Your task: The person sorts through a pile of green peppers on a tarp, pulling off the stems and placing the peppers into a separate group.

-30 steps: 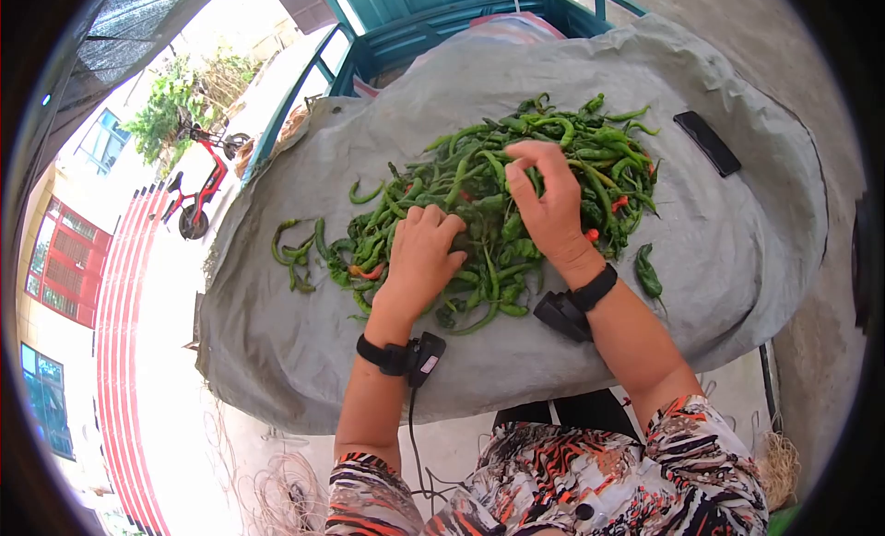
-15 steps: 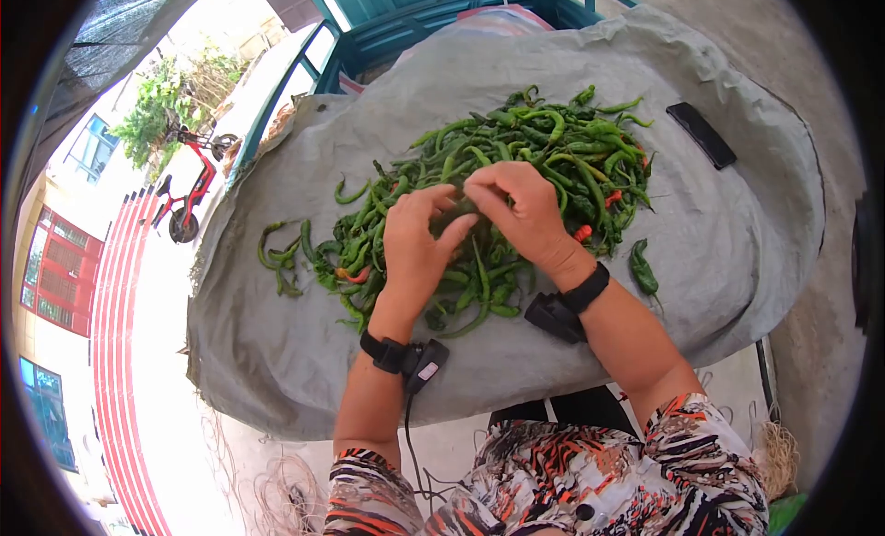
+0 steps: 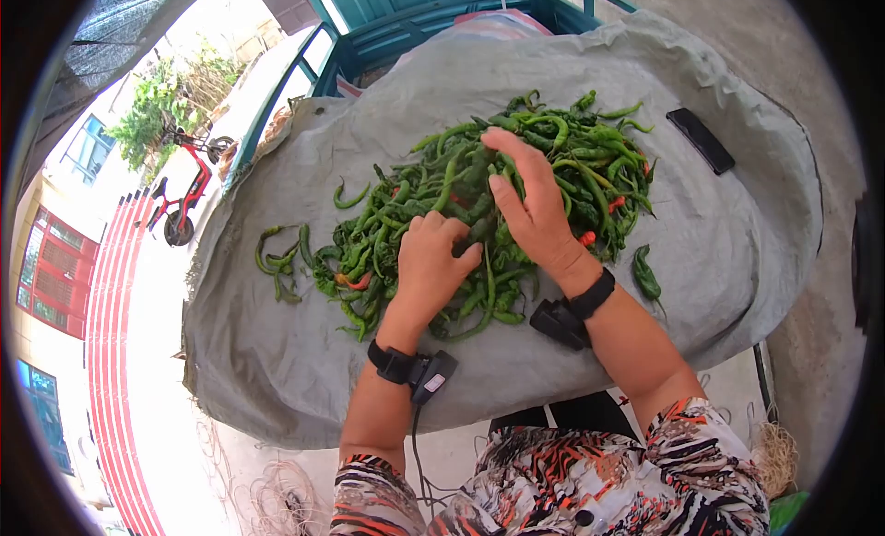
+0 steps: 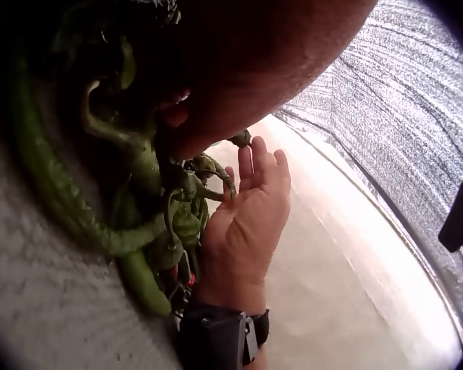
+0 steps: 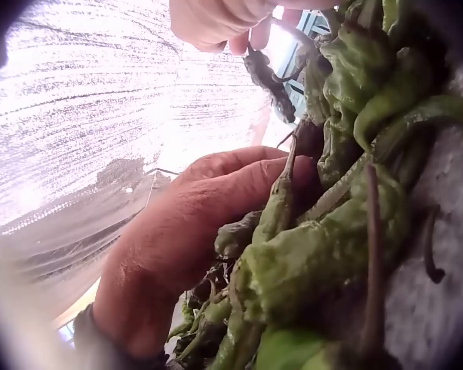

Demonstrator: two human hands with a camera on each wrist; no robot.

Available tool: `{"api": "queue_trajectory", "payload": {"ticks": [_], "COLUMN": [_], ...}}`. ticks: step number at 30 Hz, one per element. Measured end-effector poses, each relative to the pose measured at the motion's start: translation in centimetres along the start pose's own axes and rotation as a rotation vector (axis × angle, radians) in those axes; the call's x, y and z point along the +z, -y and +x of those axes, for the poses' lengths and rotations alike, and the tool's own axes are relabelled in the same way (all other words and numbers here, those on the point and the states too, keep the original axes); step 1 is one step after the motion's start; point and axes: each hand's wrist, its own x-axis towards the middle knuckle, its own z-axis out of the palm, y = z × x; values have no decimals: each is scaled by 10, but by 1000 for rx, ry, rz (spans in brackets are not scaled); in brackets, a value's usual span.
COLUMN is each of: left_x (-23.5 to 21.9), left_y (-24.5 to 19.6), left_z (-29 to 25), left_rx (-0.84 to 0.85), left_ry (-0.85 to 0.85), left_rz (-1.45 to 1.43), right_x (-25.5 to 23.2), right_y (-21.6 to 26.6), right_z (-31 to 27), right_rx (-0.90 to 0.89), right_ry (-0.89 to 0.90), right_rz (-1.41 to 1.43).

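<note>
A heap of green chili peppers [image 3: 590, 158], with a few red ones, lies on a grey cloth [image 3: 304, 361]. My left hand [image 3: 433, 259] is low at the heap's near side, fingers bent down and holding a dark green pepper partly hidden between thumb and fingers. In the right wrist view the left hand's fingers [image 5: 239, 181] reach in among wrinkled peppers. My right hand [image 3: 539, 209] is over the heap's middle, index finger and thumb apart. By its fingertips a dark, shrivelled pepper [image 5: 270, 81] hangs in the right wrist view.
Single peppers lie apart: one dark green pepper [image 3: 646, 276] at the right, a small group [image 3: 281, 264] at the left. A black phone [image 3: 701, 141] rests on the cloth's right side. Behind stands a blue-green metal cart bed [image 3: 387, 40]. Straps with cameras sit on both wrists.
Half a second ago both hands met over the heap, fingertips together. Now they are apart: the left has dropped toward the near side, the right has moved away with fingers spread.
</note>
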Motion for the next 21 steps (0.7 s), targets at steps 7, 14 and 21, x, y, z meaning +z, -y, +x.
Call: {"api": "queue_trajectory", "payload": {"ticks": [7,14,21], "left_x": [-6,-9,-6], "left_y": [-4,-2,1], "left_z": [1,0,-1], "left_rx": [-269,-190,-229], "left_ry": [-192,-230,-283], "left_rz": [-578,-563,-581], "right_x": [-9,-6,-4], "right_y": [1,2,2], "right_z": [3,-2,-5], "right_rx": [-48,-44,49], "right_ry": [101,281,200], "right_rz": [-175,-95,-27]}}
